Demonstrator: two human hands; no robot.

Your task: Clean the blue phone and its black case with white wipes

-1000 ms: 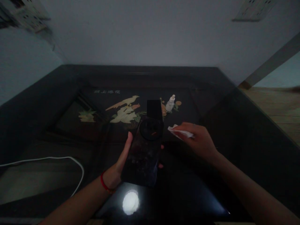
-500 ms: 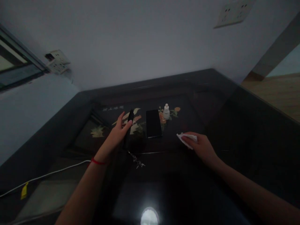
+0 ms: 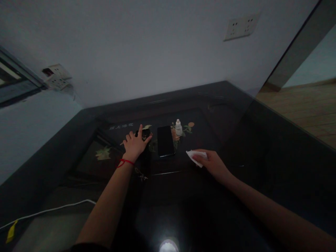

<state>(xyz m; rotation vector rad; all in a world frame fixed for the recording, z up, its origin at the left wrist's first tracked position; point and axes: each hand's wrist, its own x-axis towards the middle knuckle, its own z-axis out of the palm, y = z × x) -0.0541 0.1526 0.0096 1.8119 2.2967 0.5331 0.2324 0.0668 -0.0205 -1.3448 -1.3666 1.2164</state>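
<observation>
My left hand [image 3: 134, 144] lies with its fingers spread flat on a dark phone [image 3: 145, 134], which rests on the black glass-topped table [image 3: 236, 147]. Just to its right a second black phone [image 3: 165, 140] lies flat. A small white dropper bottle [image 3: 178, 127] stands behind that phone. To the right, my right hand [image 3: 213, 163] rests on the table with its fingers closed on a crumpled white wipe [image 3: 194, 155].
A white cable [image 3: 49, 210] with a yellow tag [image 3: 9, 231] runs along the table's left front. A lamp's reflection [image 3: 168, 245] glares at the front edge. Wall sockets [image 3: 240, 26] sit above the table. Wooden floor [image 3: 309, 108] shows at the right.
My left hand carried the dark phone forward from in front of me and laid it on the table left of the other phone. My right hand stayed on the wipe.
</observation>
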